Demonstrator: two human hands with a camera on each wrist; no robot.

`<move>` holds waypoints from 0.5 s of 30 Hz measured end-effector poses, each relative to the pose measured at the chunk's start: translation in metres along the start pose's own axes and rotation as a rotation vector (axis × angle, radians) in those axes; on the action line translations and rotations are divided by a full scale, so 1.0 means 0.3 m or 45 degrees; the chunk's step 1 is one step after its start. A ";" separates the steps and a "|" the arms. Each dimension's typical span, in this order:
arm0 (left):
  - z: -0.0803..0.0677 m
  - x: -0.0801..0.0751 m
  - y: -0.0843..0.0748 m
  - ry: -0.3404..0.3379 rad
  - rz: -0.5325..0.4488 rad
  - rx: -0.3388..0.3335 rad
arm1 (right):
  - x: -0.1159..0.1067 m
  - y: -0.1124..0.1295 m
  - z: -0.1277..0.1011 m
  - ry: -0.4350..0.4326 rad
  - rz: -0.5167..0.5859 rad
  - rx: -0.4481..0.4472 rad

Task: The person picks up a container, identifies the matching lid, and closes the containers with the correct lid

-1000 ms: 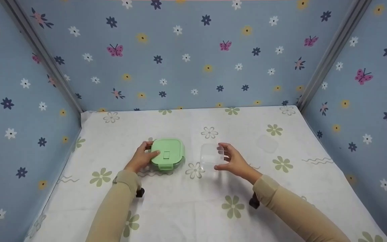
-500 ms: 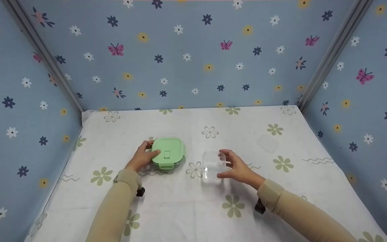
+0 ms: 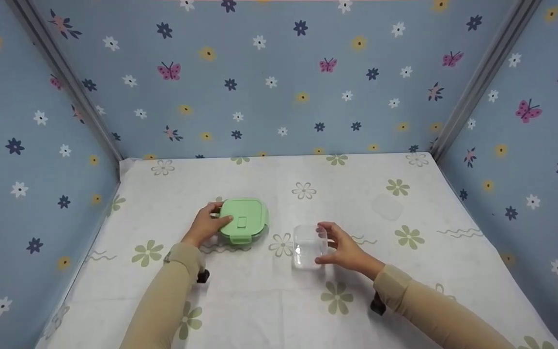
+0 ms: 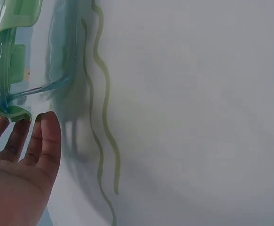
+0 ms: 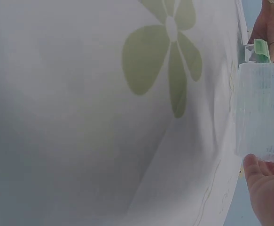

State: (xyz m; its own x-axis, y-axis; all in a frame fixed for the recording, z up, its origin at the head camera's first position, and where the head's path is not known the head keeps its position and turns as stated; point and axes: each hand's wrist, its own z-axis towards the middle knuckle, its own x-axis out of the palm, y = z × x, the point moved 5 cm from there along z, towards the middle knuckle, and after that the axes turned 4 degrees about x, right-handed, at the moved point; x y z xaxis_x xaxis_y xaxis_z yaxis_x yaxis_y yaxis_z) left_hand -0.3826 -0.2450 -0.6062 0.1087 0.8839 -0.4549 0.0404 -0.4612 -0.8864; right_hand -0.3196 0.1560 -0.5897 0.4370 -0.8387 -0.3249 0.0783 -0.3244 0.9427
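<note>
Left hand [image 3: 207,226] grips green lidded box [image 3: 242,220] mid-surface; right hand [image 3: 343,247] holds clear container [image 3: 309,246]. Judgement: steady both, lower container flat.

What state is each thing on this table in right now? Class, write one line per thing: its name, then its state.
green container: lid on, front clasp down, resting on the table.
clear container: open-topped, no lid, apparently empty, on the table.
clear lid: off, lying flat on the tablecloth, apart.
left hand: gripping the green container's side.
right hand: fingers curled round the clear container.
</note>
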 end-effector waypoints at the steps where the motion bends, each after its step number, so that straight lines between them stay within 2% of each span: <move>1: 0.000 -0.001 -0.003 -0.006 0.011 0.001 | 0.001 -0.004 -0.002 0.004 0.005 0.005; 6: -0.010 -0.006 -0.030 -0.066 0.044 0.014 | 0.005 -0.009 -0.010 0.008 0.008 0.028; 11: -0.028 -0.002 -0.101 -0.146 0.126 0.123 | 0.007 -0.021 -0.011 0.003 -0.015 0.037; 15: -0.039 0.016 -0.164 -0.162 0.148 0.199 | 0.008 -0.027 -0.012 0.002 -0.019 0.041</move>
State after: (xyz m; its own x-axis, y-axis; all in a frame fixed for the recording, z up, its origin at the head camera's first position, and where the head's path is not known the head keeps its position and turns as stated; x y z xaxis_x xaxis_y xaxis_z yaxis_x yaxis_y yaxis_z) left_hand -0.3725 -0.2192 -0.5639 -0.0228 0.8327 -0.5532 -0.1205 -0.5516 -0.8254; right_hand -0.3159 0.1581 -0.5979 0.4376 -0.8328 -0.3390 0.0561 -0.3509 0.9347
